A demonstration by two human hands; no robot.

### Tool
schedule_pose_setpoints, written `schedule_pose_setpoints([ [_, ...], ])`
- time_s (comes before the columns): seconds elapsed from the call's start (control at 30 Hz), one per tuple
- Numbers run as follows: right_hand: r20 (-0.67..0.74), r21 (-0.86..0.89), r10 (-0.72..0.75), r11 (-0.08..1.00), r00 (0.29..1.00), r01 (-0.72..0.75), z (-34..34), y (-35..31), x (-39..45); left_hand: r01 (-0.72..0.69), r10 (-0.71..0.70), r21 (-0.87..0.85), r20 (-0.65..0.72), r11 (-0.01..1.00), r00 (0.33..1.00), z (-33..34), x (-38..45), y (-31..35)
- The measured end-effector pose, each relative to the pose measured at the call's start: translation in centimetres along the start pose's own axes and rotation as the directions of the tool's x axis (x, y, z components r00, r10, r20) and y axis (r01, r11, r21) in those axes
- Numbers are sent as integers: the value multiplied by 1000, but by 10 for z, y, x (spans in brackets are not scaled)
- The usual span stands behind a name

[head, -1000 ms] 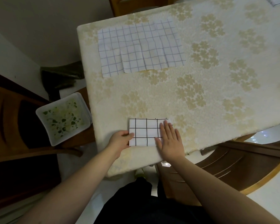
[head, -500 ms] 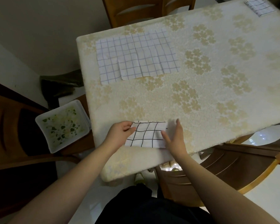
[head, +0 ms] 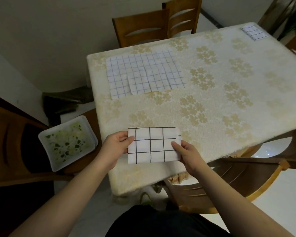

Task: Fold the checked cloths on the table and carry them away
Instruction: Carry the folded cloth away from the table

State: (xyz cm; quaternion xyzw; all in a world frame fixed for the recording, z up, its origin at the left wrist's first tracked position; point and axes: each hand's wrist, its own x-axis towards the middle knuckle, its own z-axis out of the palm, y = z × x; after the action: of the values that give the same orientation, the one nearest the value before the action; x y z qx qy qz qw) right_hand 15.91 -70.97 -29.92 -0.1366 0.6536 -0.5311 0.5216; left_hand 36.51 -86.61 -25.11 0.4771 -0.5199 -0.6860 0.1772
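hands hold folded black-checked cloth (head: 154,145) at lower centre: left hand (head: 115,147) and right hand (head: 189,153) pinch its sides. we see unfolded blue-checked cloth (head: 144,74) at upper left on the table (head: 229,103).

A single wide-angle view from the person's head looks forward and steeply down. It sits close over the near corner of the desk (head: 212,103), both forearms entering from below, with chairs (head: 143,29) beyond the far edge.

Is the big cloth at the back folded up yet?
No, the big cloth lies spread flat on the table, unlike the folded one held in front.
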Motion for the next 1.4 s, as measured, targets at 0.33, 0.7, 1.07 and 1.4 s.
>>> schedule_pose_setpoints([
  [0.33, -282, -65, -87, 995, 956, 71, -27, -18, -92, 112, -110, -61, 35, 992, 993, 52, -7, -1],
  [0.7, -629, 111, -12, 988, 777, 105, -95, 30, -223, -21, -44, 157, 401, 987, 915, 167, -76, -7],
  [1.07, -799, 242, 51, 939, 599, 243, -162, 118, -382, -63, -176, 364, 586, 929, 791, 288, -197, -53],
  [1.4, -878, 310, 124, 884, 462, 350, -209, 167, -479, -285, -241, 525, 720, 802, 651, 359, -273, -95],
])
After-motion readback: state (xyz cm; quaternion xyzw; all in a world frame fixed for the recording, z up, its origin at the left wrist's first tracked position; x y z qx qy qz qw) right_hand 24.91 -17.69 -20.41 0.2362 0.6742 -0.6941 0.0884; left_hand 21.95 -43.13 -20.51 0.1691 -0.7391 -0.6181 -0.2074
